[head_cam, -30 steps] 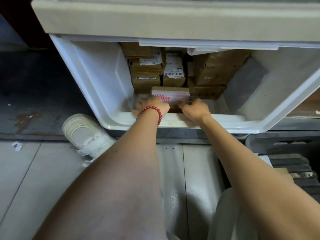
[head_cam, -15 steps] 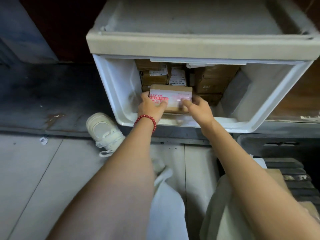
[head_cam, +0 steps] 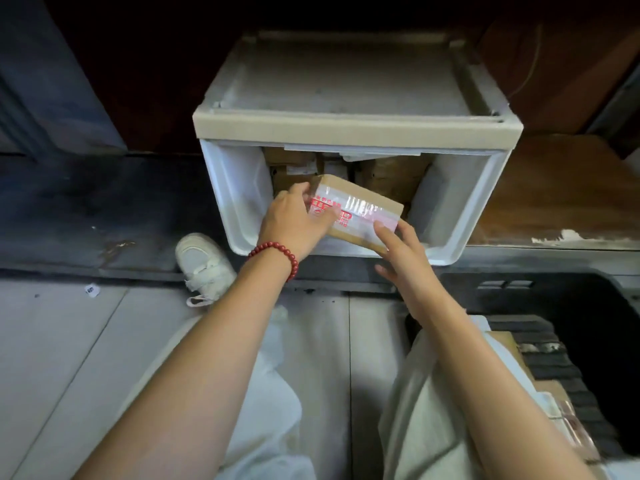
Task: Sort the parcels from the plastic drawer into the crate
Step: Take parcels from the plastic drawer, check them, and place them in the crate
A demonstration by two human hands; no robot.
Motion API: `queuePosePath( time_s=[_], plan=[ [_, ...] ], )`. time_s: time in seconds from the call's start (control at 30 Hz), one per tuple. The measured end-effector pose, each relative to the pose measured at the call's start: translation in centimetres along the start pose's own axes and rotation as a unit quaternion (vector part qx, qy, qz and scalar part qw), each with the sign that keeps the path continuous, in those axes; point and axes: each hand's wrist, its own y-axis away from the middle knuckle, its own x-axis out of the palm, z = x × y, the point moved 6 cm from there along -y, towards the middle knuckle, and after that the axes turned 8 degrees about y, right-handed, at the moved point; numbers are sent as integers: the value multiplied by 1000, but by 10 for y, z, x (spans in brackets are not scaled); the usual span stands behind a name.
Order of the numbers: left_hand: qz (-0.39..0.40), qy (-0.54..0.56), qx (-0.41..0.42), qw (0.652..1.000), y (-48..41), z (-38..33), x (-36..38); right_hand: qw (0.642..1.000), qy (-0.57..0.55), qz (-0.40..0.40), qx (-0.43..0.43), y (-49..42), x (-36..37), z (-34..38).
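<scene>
A brown cardboard parcel point(head_cam: 360, 206) with clear tape and red print is lifted over the front of the white plastic drawer point(head_cam: 464, 216). My left hand point(head_cam: 294, 223), with a red bead bracelet at the wrist, grips its left end. My right hand point(head_cam: 401, 251) holds its lower right corner from below, thumb on top. Several more brown parcels point(head_cam: 391, 178) are stacked deep in the drawer, partly hidden by the frame above. The dark crate point(head_cam: 568, 327) lies at the lower right with parcels point(head_cam: 561, 414) in it, partly hidden by my right arm.
The drawer sits pulled out of a beige plastic cabinet point(head_cam: 356, 126) on a dark ledge. A white shoe point(head_cam: 204, 261) rests on the floor left of the drawer. A small paper scrap point(head_cam: 90, 290) lies on the grey tiles. Pale trouser legs fill the bottom.
Both hands have lifted the taped parcel from the drawer floor up and toward me, tilting it. The view has pulled back, showing the cabinet top and the crate.
</scene>
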Motion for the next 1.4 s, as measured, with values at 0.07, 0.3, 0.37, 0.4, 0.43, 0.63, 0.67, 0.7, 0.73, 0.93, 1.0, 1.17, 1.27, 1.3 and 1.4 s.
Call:
queuePosePath(
  time_s=[0.07,0.3,0.37,0.4,0.43,0.63,0.67,0.7,0.73,0.93,1.0,1.17,1.27,1.3,1.4],
  plan=[
    [-22,12,37,999,22,-12,3,999,-28,-16,27,6,-7,-3],
    [-17,37,100,994,60,-28,19,993,-83,-20,82,16,-18,-3],
    [-19,30,98,995,56,-30,18,993,-83,-25,76,17,-19,-2],
    [-30,26,97,995,54,-31,15,994,-84,-28,69,18,-20,-1],
    [-46,27,92,994,52,-30,12,994,-90,-30,60,19,-21,0],
    [-90,186,-69,976,48,-8,1,995,-88,-33,-16,21,-27,19],
    [-102,205,-92,969,48,-3,-1,997,-72,-29,-29,23,-26,22],
    [-113,217,-107,964,47,1,-3,997,-57,-27,-40,24,-24,24],
    [-122,221,-117,960,46,4,-6,997,-49,-26,-48,24,-23,25],
    [-105,225,-122,961,42,11,-8,997,-33,-16,-66,17,-21,26],
    [-99,228,-113,962,43,10,-7,997,-25,-10,-75,17,-21,25],
    [-101,261,-111,954,43,7,-7,997,-30,0,-74,14,-22,23],
    [-97,258,-113,955,45,7,-5,996,-63,-2,-58,12,-24,20],
    [-92,255,-111,956,45,6,-3,996,-78,-4,-54,10,-26,19],
    [-86,243,-82,963,46,2,5,996,-81,-12,-43,9,-29,15]
  ],
)
